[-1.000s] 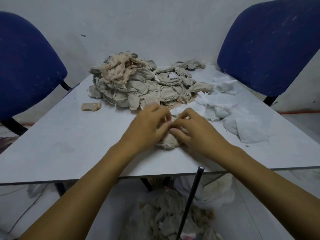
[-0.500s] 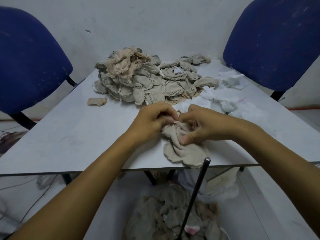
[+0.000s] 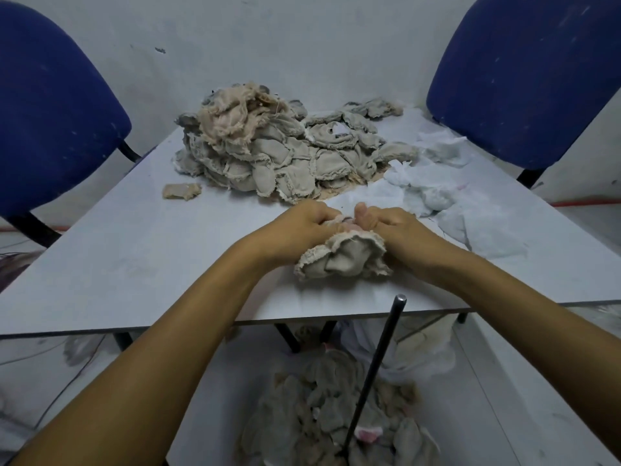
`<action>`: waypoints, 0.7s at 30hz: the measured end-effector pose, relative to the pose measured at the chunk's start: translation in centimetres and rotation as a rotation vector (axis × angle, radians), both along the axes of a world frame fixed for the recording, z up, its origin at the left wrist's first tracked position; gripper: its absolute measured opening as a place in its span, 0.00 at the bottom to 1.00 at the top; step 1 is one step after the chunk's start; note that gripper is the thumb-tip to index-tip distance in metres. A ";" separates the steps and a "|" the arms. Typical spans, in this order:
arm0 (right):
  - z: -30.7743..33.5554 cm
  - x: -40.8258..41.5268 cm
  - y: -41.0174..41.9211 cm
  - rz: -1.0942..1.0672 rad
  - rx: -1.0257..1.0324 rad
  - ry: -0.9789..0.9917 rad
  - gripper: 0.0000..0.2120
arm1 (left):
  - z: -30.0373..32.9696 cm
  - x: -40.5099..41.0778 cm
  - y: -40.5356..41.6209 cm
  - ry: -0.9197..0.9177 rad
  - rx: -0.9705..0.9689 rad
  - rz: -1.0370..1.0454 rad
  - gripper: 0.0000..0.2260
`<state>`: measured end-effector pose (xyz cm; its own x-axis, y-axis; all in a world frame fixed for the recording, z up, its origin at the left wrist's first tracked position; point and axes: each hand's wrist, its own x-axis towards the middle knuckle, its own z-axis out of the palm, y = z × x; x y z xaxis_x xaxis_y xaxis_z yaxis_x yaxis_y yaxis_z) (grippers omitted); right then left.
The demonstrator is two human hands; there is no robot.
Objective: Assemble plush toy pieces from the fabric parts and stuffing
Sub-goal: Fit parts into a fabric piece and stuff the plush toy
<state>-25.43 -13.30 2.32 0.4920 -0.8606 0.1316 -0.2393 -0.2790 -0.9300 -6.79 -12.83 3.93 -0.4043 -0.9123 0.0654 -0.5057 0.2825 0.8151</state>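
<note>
Near the middle of the frame, both hands hold one floppy beige fabric piece with frayed edges. The left hand has its fingers curled over the top left edge of the cloth. The right hand grips the top right edge, thumb sticking up. I think they hold it by the opening so it can be pulled wide, turned or filled. The cloth rests on the pale grey table, close to the near edge, so the table bears its weight and both hands are free to work it.

The big heap of beige fabric pieces sits at the top middle, within reach for the next one. The white fluffy stuffing lies to the right of the hands, handy to grab. A thin dark metal rod stands at the bottom of the frame, maybe for poking stuffing in. A pile of grey cloth pieces on the floor lies under the table.

Half a second ago the cloth hung flatter and lower, and the right thumb pressed down into it. Now the cloth is bunched up, its rim curled outward, and the hands are spread a little more to its two sides.
</note>
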 end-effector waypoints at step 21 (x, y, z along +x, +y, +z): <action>3.5 -4.6 7.3 -0.025 -0.823 0.295 0.09 | 1.7 -1.3 6.7 -0.204 -1.099 -0.064 0.08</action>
<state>-30.01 -5.98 5.79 0.5861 -0.5591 0.5864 -0.4532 -0.8261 -0.3348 -8.09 -6.09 5.66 -0.5434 -0.3768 0.7501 -0.5602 0.8283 0.0103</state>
